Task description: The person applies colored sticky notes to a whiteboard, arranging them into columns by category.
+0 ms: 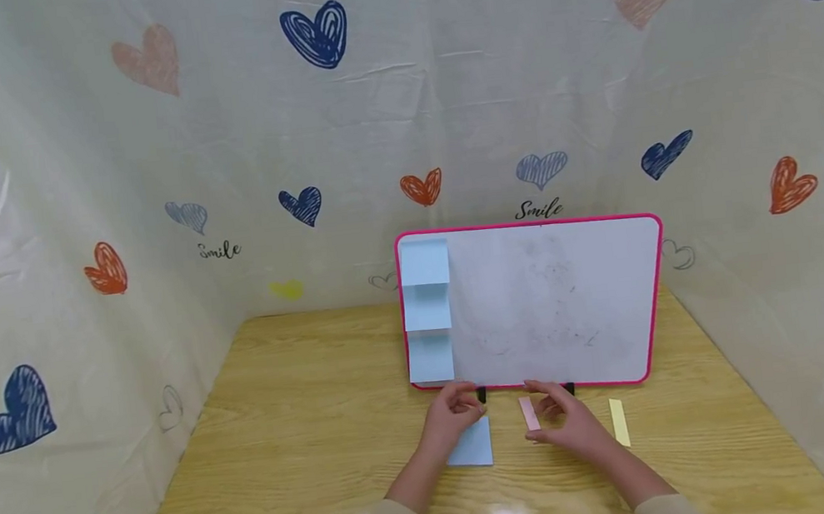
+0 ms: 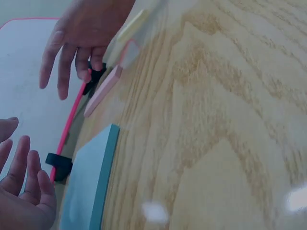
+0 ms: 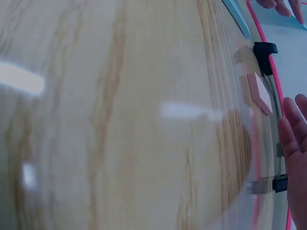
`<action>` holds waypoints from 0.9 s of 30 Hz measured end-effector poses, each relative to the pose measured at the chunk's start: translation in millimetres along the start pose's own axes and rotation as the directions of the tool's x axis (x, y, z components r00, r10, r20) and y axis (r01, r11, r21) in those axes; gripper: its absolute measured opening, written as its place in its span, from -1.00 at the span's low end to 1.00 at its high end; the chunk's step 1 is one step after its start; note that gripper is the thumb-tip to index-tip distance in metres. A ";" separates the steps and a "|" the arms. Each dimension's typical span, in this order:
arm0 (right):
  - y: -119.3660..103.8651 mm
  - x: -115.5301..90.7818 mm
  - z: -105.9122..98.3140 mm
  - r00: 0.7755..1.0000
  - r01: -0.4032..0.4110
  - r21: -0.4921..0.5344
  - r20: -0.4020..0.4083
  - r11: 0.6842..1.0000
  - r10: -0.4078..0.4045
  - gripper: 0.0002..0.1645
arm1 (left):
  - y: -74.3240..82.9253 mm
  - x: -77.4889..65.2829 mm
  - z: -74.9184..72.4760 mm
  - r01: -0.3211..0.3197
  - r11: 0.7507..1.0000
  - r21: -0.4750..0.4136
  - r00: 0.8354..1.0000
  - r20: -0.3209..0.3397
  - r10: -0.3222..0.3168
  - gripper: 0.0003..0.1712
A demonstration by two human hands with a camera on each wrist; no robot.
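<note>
My left hand (image 1: 451,416) hovers over the blue sticky-note pad (image 1: 471,445), its fingers loosely bent and holding nothing. In the left wrist view that pad (image 2: 93,179) lies flat beside this hand (image 2: 26,191). Three blue sticky notes (image 1: 428,307) run in a column down the left side of a pink-framed whiteboard (image 1: 545,306); the lowest ends just above my left fingertips. My right hand (image 1: 561,421), fingers apart, is beside a narrow pink sticky-note pad (image 1: 530,414). The right wrist view shows this pink pad (image 3: 259,94) on the table, apart from the fingers.
A narrow yellow sticky-note pad (image 1: 620,423) lies right of my right hand. Two black feet, one of them the left foot (image 1: 482,395), support the whiteboard's lower edge. Light wood table (image 1: 310,435) extends on both sides, and a heart-printed curtain (image 1: 441,103) hangs behind.
</note>
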State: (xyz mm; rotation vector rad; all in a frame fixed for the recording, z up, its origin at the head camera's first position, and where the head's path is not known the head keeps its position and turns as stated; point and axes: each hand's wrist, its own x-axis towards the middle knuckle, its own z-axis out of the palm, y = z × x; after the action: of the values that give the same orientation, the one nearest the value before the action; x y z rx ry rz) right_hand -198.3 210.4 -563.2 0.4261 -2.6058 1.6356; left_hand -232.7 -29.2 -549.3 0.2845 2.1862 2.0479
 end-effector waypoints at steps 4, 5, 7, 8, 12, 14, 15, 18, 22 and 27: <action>5.4 -2.7 -1.0 0.996 -0.085 0.071 0.036 0.994 0.083 -0.14 | -5.8 -3.5 12.0 0.011 0.998 0.055 0.999 0.040 -0.013 -0.59; 6.9 -3.0 -0.9 0.994 -0.099 0.080 0.047 0.992 0.095 -0.15 | -6.8 -4.9 14.4 0.013 0.997 0.074 0.999 0.048 -0.017 -0.59; 9.7 -3.9 -0.2 0.991 -0.121 0.098 0.061 0.988 0.115 -0.16 | -9.6 -7.8 17.9 0.009 0.993 0.119 0.998 0.065 -0.017 -0.59; 11.1 -4.2 0.4 0.991 -0.127 0.107 0.064 0.986 0.120 -0.17 | -10.8 -9.3 19.1 0.009 0.989 0.150 0.997 0.072 -0.020 -0.59; 16.3 -5.6 3.6 0.994 -0.104 0.120 0.056 0.987 0.098 -0.20 | -16.1 -12.7 20.9 -0.008 0.966 0.259 0.995 0.100 -0.018 -0.59; 17.5 -6.7 5.8 0.995 -0.093 0.134 0.052 0.987 0.087 -0.21 | -18.4 -12.9 20.6 -0.026 0.953 0.302 0.993 0.118 -0.010 -0.58; 17.8 -7.3 7.0 0.995 -0.088 0.146 0.053 0.985 0.081 -0.21 | -19.5 -12.8 20.1 -0.046 0.947 0.319 0.991 0.132 0.003 -0.57; 17.6 -8.8 11.6 0.995 -0.093 0.194 0.062 0.977 0.082 -0.22 | -21.4 -12.5 18.1 -0.099 0.922 0.375 0.984 0.177 0.034 -0.54; 15.9 -10.6 17.8 0.994 -0.083 0.233 0.087 0.969 0.064 -0.20 | -22.1 -12.5 15.8 -0.136 0.895 0.425 0.974 0.220 0.043 -0.51; 12.9 -13.0 24.7 0.995 -0.045 0.237 0.094 0.970 0.023 -0.20 | -21.6 -11.7 14.9 -0.152 0.883 0.445 0.970 0.239 0.047 -0.47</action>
State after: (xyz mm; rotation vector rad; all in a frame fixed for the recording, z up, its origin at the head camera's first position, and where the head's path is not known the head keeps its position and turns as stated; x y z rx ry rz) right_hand -186.2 196.5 -587.8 0.4781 -2.4978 1.9977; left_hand -218.9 -18.6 -572.3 0.6541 2.5228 1.4172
